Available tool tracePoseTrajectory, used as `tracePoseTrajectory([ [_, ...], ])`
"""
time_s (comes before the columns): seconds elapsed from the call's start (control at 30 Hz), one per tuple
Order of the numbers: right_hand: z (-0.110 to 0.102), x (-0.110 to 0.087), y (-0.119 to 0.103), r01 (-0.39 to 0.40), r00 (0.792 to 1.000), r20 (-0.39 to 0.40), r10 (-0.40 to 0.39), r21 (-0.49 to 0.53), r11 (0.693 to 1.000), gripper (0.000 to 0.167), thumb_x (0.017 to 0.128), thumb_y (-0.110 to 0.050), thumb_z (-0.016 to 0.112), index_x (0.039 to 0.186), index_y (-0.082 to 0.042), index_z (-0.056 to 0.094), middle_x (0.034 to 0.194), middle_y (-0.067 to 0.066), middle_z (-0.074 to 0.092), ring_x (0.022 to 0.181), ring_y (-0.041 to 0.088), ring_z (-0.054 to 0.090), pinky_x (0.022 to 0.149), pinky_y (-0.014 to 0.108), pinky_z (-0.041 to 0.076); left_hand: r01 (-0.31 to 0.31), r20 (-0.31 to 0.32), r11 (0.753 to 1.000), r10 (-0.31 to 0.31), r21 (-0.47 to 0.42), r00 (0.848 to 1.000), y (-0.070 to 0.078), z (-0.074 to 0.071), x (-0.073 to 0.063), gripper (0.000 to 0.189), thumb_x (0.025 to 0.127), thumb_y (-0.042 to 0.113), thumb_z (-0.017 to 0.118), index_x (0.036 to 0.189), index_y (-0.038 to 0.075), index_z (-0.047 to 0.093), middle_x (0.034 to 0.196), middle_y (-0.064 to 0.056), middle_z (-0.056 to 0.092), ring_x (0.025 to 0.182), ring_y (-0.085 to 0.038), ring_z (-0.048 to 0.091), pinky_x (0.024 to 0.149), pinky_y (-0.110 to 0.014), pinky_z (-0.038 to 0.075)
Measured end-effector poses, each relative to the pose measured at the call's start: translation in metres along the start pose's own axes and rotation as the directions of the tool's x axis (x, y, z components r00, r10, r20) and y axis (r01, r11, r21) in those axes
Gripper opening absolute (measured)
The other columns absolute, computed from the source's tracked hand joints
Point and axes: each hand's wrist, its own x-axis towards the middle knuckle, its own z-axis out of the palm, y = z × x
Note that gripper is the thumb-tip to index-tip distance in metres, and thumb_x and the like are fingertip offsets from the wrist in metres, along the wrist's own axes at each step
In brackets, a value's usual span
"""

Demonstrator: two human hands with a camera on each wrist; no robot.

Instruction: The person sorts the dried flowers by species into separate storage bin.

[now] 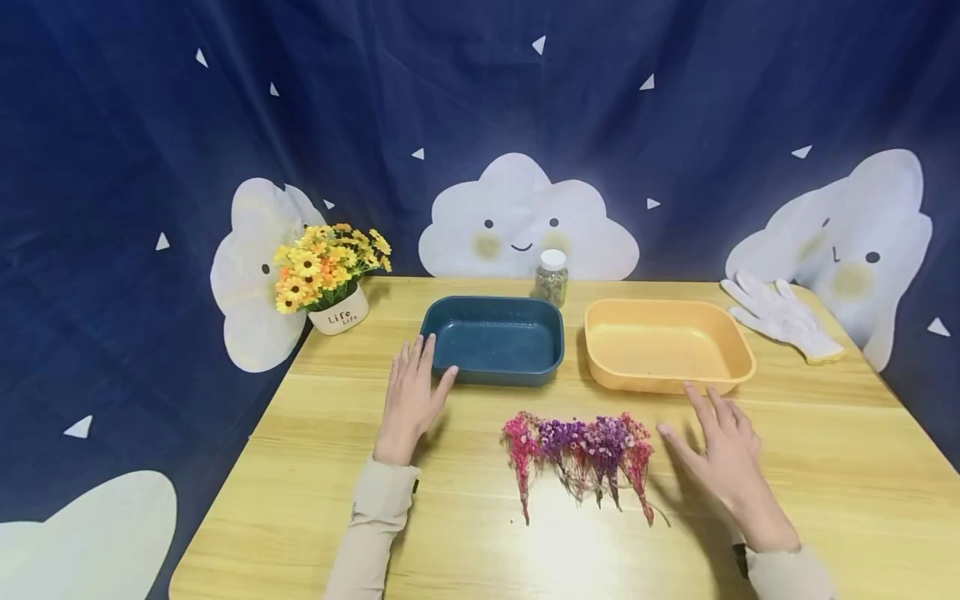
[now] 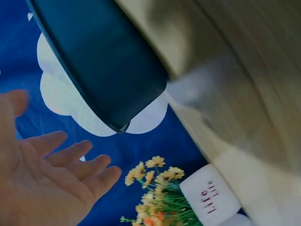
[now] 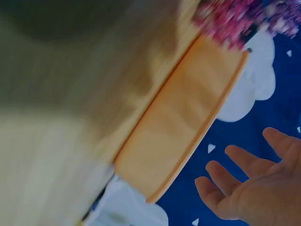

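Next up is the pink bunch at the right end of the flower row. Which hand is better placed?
Right, I'd judge. Both hands are empty, but the right hand is close beside that pink bunch; the left hand is farther off, at the near-left corner of the blue tray.

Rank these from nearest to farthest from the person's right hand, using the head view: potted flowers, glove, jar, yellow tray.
From the right hand:
1. Yellow tray: just ahead.
2. Glove: ahead, toward the far right.
3. Jar: at the back, near the middle.
4. Potted flowers: across on the far left.
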Motion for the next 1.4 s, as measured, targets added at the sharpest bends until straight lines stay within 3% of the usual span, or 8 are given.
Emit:
tracePoseTrajectory([
  [0.17,0.014,-0.013,-0.019,0.041,0.998,-0.051,-0.035,0.122,0.992,0.067,0.091,-0.028,0.065,0.146,0.000,0.037,0.143,0.036,0.039,0.124,0.061,0.033,0.096,0.077,0.022,0.088,0.015,0.987,-0.087,-0.138,0.996,-0.007,0.005,0.009,0.062,0.102,0.030,0.048,0.151,-0.002,0.029,0.155,-0.027,0.030,0.146,-0.043,0.025,0.119,-0.055,0.024],
  [0.33,0.021,-0.029,-0.043,-0.045,0.998,-0.030,0.052,0.203,0.978,0.059,0.091,-0.022,0.068,0.140,0.002,0.046,0.136,0.031,0.050,0.118,0.049,0.047,0.095,0.068,0.038,0.185,0.068,0.943,-0.173,-0.276,0.983,-0.017,0.013,0.016,0.061,0.102,0.025,0.049,0.151,-0.005,0.027,0.155,-0.029,0.027,0.145,-0.043,0.026,0.118,-0.054,0.025],
  [0.43,0.026,-0.037,-0.059,-0.145,0.989,-0.005,0.151,0.231,0.962,0.051,0.091,-0.021,0.069,0.134,0.001,0.052,0.127,0.024,0.060,0.108,0.036,0.058,0.088,0.043,0.054,0.214,0.069,0.917,-0.203,-0.338,0.977,-0.022,0.017,0.020,0.059,0.102,0.024,0.048,0.149,-0.006,0.029,0.154,-0.030,0.029,0.143,-0.043,0.028,0.118,-0.053,0.026],
  [0.57,0.037,-0.044,-0.073,-0.264,0.964,0.031,0.265,0.253,0.931,0.039,0.090,-0.016,0.070,0.123,-0.001,0.060,0.108,0.016,0.069,0.089,0.017,0.063,0.072,0.017,0.054,0.217,0.021,0.896,-0.227,-0.388,0.974,-0.025,0.019,0.022,0.055,0.100,0.021,0.049,0.146,-0.006,0.037,0.150,-0.030,0.036,0.141,-0.043,0.034,0.117,-0.052,0.028],
  [0.83,0.051,-0.047,-0.080,-0.393,0.917,0.185,0.353,0.272,0.878,0.021,0.087,-0.009,0.070,0.106,-0.003,0.067,0.098,0.010,0.073,0.081,0.010,0.062,0.072,0.018,0.051,0.249,-0.020,0.767,-0.323,-0.591,0.946,-0.023,0.023,0.021,0.045,0.099,0.012,0.052,0.141,-0.003,0.047,0.144,-0.027,0.043,0.129,-0.041,0.048,0.108,-0.049,0.043],
  [1.03,0.061,-0.042,-0.083,-0.469,0.878,0.290,0.382,0.357,0.807,0.017,0.087,-0.005,0.068,0.103,0.000,0.065,0.093,0.010,0.072,0.065,0.010,0.060,0.054,0.021,0.052,0.253,-0.076,0.662,-0.425,-0.705,0.902,-0.024,0.029,0.018,0.039,0.095,0.007,0.059,0.133,-0.003,0.057,0.129,-0.025,0.056,0.116,-0.038,0.057,0.102,-0.045,0.049],
  [1.23,0.066,-0.038,-0.085,-0.506,0.858,0.305,0.414,0.363,0.782,0.011,0.086,-0.004,0.068,0.096,-0.001,0.064,0.087,0.008,0.070,0.057,0.011,0.057,0.048,0.022,0.051,0.258,-0.095,0.640,-0.463,-0.723,0.881,-0.023,0.030,0.018,0.037,0.094,0.007,0.061,0.129,-0.001,0.061,0.123,-0.023,0.060,0.111,-0.035,0.062,0.099,-0.040,0.051],
  [1.4,0.061,-0.037,-0.086,-0.519,0.852,0.300,0.430,0.374,0.769,0.010,0.087,-0.003,0.066,0.096,0.001,0.062,0.085,0.009,0.068,0.057,0.012,0.058,0.049,0.023,0.052,0.259,-0.083,0.624,-0.465,-0.737,0.881,-0.026,0.030,0.018,0.038,0.092,0.006,0.062,0.130,0.000,0.061,0.114,-0.022,0.061,0.106,-0.033,0.064,0.092,-0.027,0.053],
])
